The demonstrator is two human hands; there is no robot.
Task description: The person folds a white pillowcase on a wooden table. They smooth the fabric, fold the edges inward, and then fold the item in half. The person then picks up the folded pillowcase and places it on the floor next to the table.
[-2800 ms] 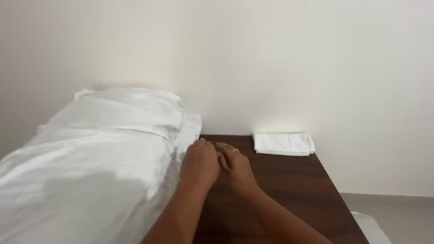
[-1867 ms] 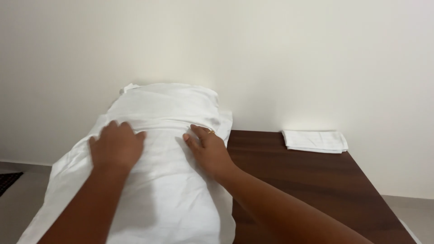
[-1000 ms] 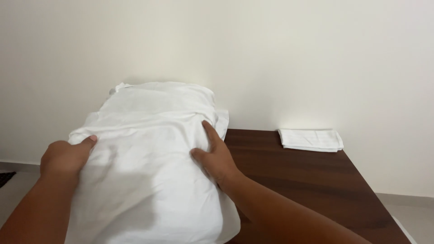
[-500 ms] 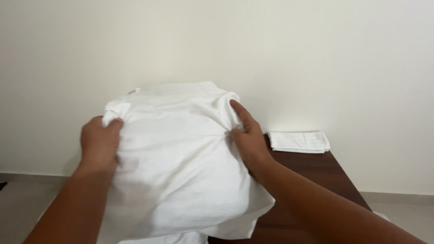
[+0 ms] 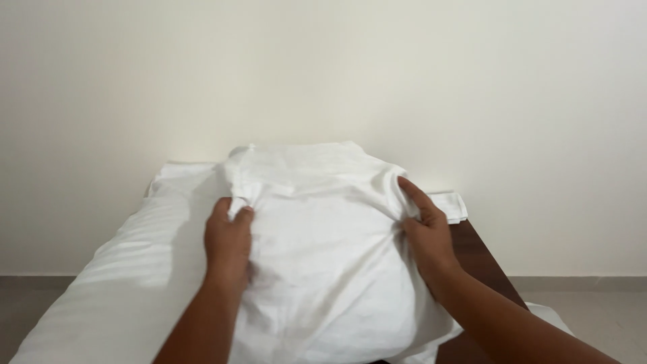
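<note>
A white cloth bundle (image 5: 317, 236), bulky like a folded sheet or pillowcase, is lifted in front of me. My left hand (image 5: 228, 243) grips its left side with cloth pinched between thumb and fingers. My right hand (image 5: 423, 232) holds the right side, fingers pressed into the fabric. The bundle hides most of the dark wooden table (image 5: 482, 259) behind and below it.
A long heap of white bedding (image 5: 114, 283) lies at the left, running toward the wall. A small folded white towel (image 5: 453, 205) rests at the table's far right, partly hidden. More white cloth (image 5: 549, 317) shows low at the right. A plain cream wall stands close behind.
Both hands have carried the white bundle to the right, over the table, and my view has turned with it. The bedding heap now shows at the left and the folded towel is mostly covered.
</note>
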